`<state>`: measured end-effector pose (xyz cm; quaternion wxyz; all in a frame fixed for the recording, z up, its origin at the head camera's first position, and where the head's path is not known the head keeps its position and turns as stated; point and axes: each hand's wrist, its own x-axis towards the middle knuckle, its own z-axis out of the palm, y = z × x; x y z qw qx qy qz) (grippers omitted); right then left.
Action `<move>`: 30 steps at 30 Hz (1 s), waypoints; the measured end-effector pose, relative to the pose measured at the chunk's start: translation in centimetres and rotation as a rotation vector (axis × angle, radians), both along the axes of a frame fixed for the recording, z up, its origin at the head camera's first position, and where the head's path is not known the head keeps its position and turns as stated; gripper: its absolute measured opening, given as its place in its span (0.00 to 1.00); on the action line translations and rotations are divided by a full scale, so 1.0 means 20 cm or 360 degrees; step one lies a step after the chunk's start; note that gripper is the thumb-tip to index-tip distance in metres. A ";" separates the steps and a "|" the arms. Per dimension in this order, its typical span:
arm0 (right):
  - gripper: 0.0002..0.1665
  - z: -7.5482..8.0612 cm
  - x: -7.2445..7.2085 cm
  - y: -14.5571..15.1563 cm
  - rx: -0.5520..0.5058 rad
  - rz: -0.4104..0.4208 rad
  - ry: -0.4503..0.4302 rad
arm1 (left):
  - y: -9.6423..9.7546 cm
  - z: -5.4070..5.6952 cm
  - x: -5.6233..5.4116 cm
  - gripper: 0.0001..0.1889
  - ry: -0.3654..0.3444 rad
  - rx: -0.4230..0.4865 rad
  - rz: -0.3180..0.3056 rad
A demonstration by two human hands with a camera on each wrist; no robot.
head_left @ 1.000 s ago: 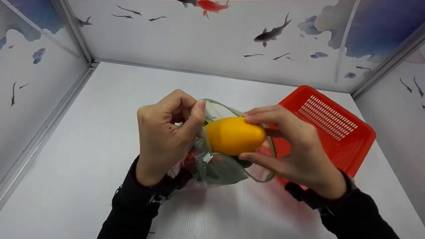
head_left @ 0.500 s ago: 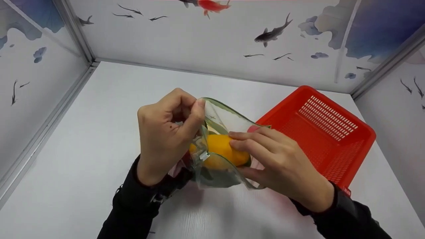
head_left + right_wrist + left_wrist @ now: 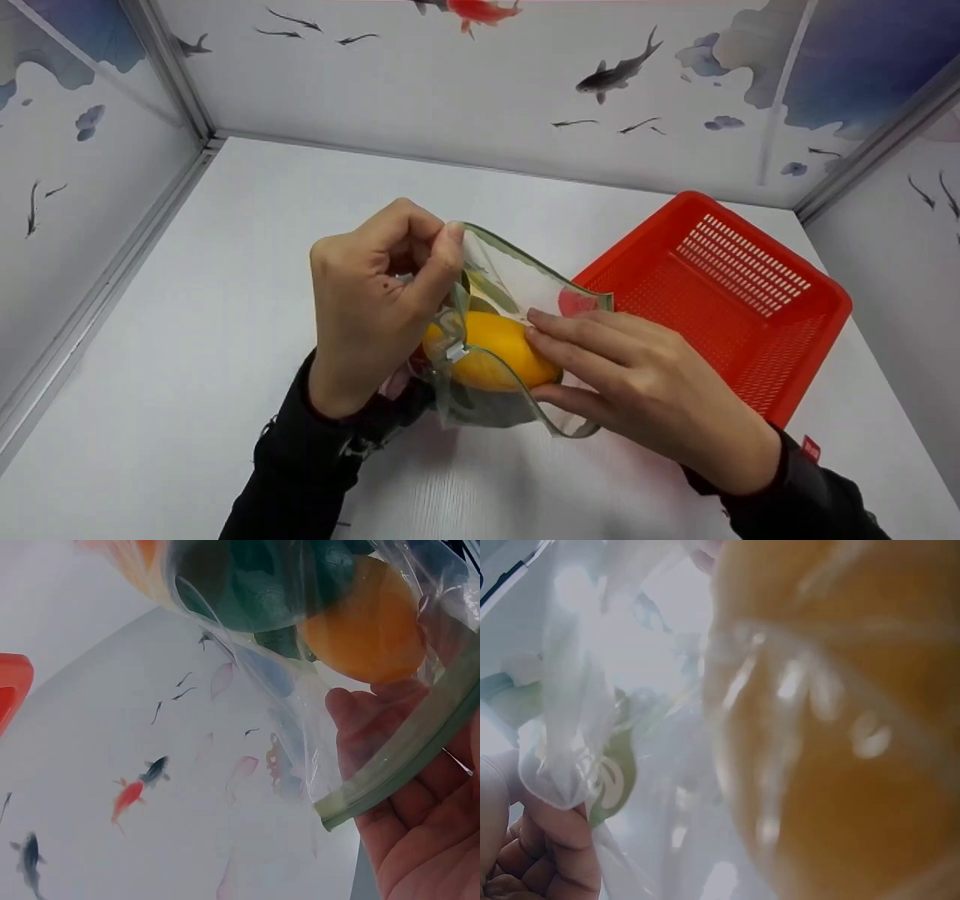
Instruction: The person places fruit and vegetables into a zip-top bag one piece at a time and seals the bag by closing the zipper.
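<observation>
My left hand (image 3: 382, 307) pinches the rim of a clear zip bag (image 3: 517, 255) between thumb and curled fingers. The bag has a green-edged mouth, spread wide toward the right, and a white slider (image 3: 457, 352). Inside lies a smooth yellow mango (image 3: 502, 352), partly seen through the plastic. My right hand (image 3: 637, 375) reaches into the mouth, fingers nearly straight, their tips at the mango's right end. In the right wrist view, a dark green rounded thing (image 3: 255, 585) shows in the bag beside the mango. The left wrist view is mostly filled by blurred orange behind plastic.
A red plastic basket (image 3: 795, 360) with slotted sides stands at the right, behind my right hand. The white tabletop (image 3: 247, 202) is bordered by panels printed with fish (image 3: 619, 66). A metal frame edge (image 3: 174, 187) runs along the left side.
The mango, at first gripped by my right hand at the bag's mouth, has moved down and left into the bag. My right fingers have straightened. The left hand keeps its place on the rim.
</observation>
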<state>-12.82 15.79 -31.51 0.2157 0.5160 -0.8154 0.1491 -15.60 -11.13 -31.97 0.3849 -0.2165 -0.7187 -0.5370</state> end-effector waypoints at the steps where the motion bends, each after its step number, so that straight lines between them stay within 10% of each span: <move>1: 0.30 0.00 0.00 0.01 -0.0031 0.0015 -0.0011 | 0.00 0.00 0.00 0.12 -0.0001 0.0003 -0.0002; 8: 0.19 0.06 -0.07 0.14 -0.0520 -0.0012 -0.0157 | 0.00 0.00 0.00 0.12 0.0001 0.0007 -0.0012; 14: 0.05 0.09 -0.29 0.30 -0.0666 -0.0393 -0.0358 | 0.01 0.01 0.01 0.12 0.0022 -0.0017 -0.0013; 20: 0.08 -0.03 -0.58 0.44 -0.0134 -0.0795 -0.0777 | 0.00 0.00 0.01 0.12 0.0025 -0.0049 -0.0009; 30: 0.23 -0.35 -0.71 0.42 0.0637 -0.0707 -0.1354 | 0.01 0.00 0.01 0.11 0.0017 -0.0070 -0.0017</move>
